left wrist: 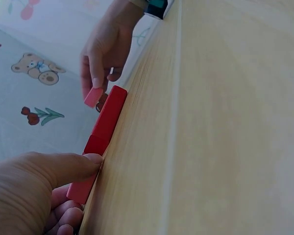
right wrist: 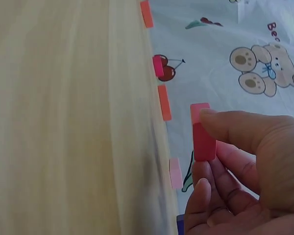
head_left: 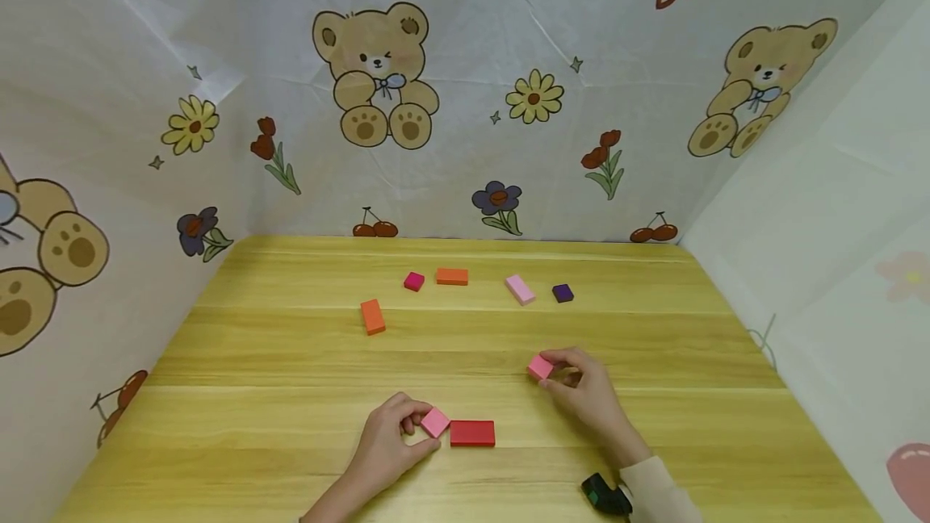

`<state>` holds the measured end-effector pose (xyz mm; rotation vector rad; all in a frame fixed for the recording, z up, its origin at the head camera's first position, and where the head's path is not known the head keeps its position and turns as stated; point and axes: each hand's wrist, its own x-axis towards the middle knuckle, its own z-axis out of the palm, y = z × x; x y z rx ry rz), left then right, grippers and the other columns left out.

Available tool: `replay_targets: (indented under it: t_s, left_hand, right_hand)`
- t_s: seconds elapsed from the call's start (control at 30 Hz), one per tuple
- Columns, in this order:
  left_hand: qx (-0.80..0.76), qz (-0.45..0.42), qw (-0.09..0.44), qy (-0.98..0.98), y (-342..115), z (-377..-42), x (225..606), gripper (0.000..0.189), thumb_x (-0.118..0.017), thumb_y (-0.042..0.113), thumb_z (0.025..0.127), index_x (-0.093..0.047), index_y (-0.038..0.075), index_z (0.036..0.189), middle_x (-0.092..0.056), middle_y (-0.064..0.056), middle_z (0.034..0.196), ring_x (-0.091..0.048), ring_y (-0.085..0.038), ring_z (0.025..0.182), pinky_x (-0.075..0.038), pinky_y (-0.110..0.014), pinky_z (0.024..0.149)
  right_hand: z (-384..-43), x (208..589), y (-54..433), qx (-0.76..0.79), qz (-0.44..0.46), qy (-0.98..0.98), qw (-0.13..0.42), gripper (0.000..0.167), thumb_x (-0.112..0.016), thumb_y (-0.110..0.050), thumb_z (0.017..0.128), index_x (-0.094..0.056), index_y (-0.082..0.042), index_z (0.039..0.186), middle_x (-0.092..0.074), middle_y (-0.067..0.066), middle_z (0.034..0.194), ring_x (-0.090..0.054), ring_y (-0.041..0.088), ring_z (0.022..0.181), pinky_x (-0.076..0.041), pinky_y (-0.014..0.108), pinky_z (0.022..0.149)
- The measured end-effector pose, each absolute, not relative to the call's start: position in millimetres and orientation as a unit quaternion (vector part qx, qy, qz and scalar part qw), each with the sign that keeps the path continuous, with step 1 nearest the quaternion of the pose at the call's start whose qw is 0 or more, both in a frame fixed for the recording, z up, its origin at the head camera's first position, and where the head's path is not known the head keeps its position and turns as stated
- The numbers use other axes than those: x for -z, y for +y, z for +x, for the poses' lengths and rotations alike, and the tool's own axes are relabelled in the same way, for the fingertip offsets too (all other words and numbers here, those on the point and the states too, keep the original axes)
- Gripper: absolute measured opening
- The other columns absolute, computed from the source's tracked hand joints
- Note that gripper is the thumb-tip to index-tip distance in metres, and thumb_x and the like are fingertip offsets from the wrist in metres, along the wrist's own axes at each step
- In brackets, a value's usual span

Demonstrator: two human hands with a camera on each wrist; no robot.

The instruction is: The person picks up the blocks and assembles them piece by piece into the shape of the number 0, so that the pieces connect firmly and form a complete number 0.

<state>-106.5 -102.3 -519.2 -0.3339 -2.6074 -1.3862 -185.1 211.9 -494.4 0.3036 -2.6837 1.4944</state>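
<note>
My left hand (head_left: 388, 438) pinches a small pink block (head_left: 435, 423) between thumb and fingers, low at the tabletop. One corner of that block is right at the left end of a red rectangular block (head_left: 472, 433). In the left wrist view the red block (left wrist: 109, 115) lies end-on beyond the thumb. Further right and farther back, my right hand (head_left: 590, 395) pinches another small pink block (head_left: 540, 367). The right wrist view has this block (right wrist: 204, 139) between the thumb above and the fingers below, its lower part in darker shade.
Toward the back of the wooden table (head_left: 291, 410) lie an orange block (head_left: 373, 317), a second orange block (head_left: 452, 277), a magenta block (head_left: 414, 282), a light pink block (head_left: 520, 290) and a dark purple block (head_left: 563, 293). A bear-print cloth (head_left: 465, 160) hangs behind. A black device (head_left: 606, 495) sits at the right wrist.
</note>
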Motion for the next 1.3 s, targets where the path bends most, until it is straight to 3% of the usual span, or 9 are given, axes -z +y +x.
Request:
replay_targets:
  t_s: [0.2, 0.5, 0.87, 1.3]
  left_hand:
    - [0.463, -0.114, 0.084, -0.875, -101.8, -106.7, 519.1, 0.035, -0.090, 0.010, 0.064, -0.073, 0.012, 0.094, -0.053, 0.011, 0.078, -0.046, 0.000, 0.067, -0.043, -0.017, 0.059]
    - [0.456, -0.113, 0.090, -0.878, -101.1, -106.5, 518.5, 0.035, -0.090, 0.009, 0.063, -0.073, 0.012, 0.094, -0.053, 0.011, 0.077, -0.046, 0.000, 0.067, -0.043, -0.017, 0.059]
    - [0.455, -0.112, 0.092, -0.879, -100.9, -106.3, 518.8, 0.035, -0.091, 0.010, 0.063, -0.072, 0.013, 0.092, -0.053, 0.012, 0.077, -0.045, 0.000, 0.066, -0.042, -0.017, 0.059]
    - [0.461, -0.112, 0.089, -0.876, -101.0, -106.2, 518.9, 0.035, -0.091, 0.009, 0.063, -0.072, 0.014, 0.093, -0.053, 0.012, 0.077, -0.046, -0.001, 0.067, -0.043, -0.017, 0.059]
  right_hand:
    - [-173.5, 490.8, 201.2, -0.468, 0.113, -0.876, 0.007, 0.038, -0.081, 0.000, 0.074, -0.073, -0.014, 0.108, -0.067, -0.001, 0.104, -0.060, 0.018, 0.094, -0.051, 0.023, 0.076]
    - [-161.5, 491.3, 191.4, -0.454, 0.185, -0.871, -0.036, 0.033, -0.083, -0.010, 0.076, -0.073, -0.018, 0.106, -0.067, -0.004, 0.101, -0.058, 0.015, 0.089, -0.048, 0.023, 0.071]
    - [-154.8, 489.5, 187.0, -0.447, 0.223, -0.863, -0.073, 0.033, -0.081, -0.010, 0.077, -0.072, -0.019, 0.107, -0.065, -0.009, 0.098, -0.062, 0.010, 0.089, -0.050, 0.022, 0.072]
    - [-153.0, 489.4, 185.5, -0.446, 0.259, -0.851, -0.097, 0.038, -0.083, -0.016, 0.077, -0.070, -0.012, 0.112, -0.066, -0.003, 0.102, -0.061, 0.011, 0.090, -0.052, 0.024, 0.077]
